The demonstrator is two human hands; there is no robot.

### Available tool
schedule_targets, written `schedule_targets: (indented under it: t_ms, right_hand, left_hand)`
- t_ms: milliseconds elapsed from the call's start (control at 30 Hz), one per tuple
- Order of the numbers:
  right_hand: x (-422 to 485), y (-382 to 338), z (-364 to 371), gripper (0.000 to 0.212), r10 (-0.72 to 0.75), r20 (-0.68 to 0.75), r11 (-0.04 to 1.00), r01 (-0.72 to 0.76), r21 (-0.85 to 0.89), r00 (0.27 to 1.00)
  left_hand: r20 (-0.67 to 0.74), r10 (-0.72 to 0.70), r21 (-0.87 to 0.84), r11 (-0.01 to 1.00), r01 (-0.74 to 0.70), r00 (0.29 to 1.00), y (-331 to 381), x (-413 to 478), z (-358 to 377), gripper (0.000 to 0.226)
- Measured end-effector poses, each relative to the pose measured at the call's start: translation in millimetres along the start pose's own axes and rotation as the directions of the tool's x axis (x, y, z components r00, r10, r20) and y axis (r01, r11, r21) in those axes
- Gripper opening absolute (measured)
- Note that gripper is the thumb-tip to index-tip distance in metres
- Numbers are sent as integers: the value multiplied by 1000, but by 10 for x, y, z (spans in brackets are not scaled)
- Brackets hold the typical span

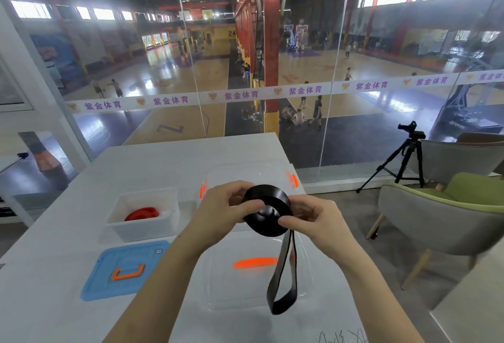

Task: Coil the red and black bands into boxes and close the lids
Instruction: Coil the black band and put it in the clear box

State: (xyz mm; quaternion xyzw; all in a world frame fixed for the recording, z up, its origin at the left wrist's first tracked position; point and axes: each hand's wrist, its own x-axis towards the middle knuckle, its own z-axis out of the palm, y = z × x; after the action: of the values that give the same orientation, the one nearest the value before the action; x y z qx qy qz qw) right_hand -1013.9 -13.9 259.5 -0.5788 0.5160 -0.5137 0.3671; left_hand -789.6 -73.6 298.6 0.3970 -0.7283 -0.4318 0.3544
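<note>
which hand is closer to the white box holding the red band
Left. The left hand grips the black band to the right of the white box; the right hand pinches the band's far side, farther from the box.

A wide-angle camera worn on the person's head looks forward and down over the white table [152, 162], the left hand [218, 207] and right hand [313, 220] close under the lens above the table's near right part, the glass wall [381, 113] rising past its far edge.

Black band [268, 192], red band [143, 213], white box [141, 229], blue lid [95, 285] w/ orange handle [127, 275]
</note>
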Motion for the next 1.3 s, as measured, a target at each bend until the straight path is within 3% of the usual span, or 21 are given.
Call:
schedule_targets:
  t_ms: [100, 333, 433, 567, 700, 833, 1000, 1100, 1200, 1300]
  right_hand:
    - [-14, 16, -7, 31, -19, -23, 999, 18, -39, 1000]
    - [-31, -11, 10, 24, -22, 58, 985, 32, -171, 998]
    - [-5, -32, 24, 26, -11, 89, 980, 28, -197, 996]
    - [26, -11, -13, 32, 50, 74, 999, -49, -23, 996]
    - [-5, 36, -2, 35, 33, 29, 997, -35, 70, 999]
    - [-11, 65, -28, 28, 23, 25, 999, -22, -34, 999]
    - [-20, 35, -2, 23, 60, 109, 983, -40, -177, 992]
    - [-1, 30, 27, 22, 32, 127, 971, -1, -240, 991]
    - [15, 16, 9, 29, 36, 102, 995, -27, -92, 994]
    - [25, 18, -38, 35, 21, 50, 1000, -21, 9, 999]
  left_hand:
    - [55, -35, 37, 999, 33, 998, -53, 13, -27, 19]
    - [163, -37, 344, 939, -22, 986, -8, 27, -105, 37]
    - [176, -29, 448, 892, -54, 984, 27, 51, -67, 20]
    - [84, -23, 245, 970, 2, 996, 0, 26, -55, 13]
    - [45, -74, 63, 996, 71, 996, -2, 13, -37, 12]
    - [163, -145, 60, 989, 137, 976, -98, -7, -94, 15]
    - [213, -130, 294, 954, 63, 968, -63, 3, -112, 33]
    - [219, -109, 376, 926, 20, 970, -70, 12, -48, 26]
    - [163, -77, 287, 957, 27, 984, -86, 18, -60, 16]
    - [88, -68, 93, 994, 59, 994, -52, -10, -39, 18]
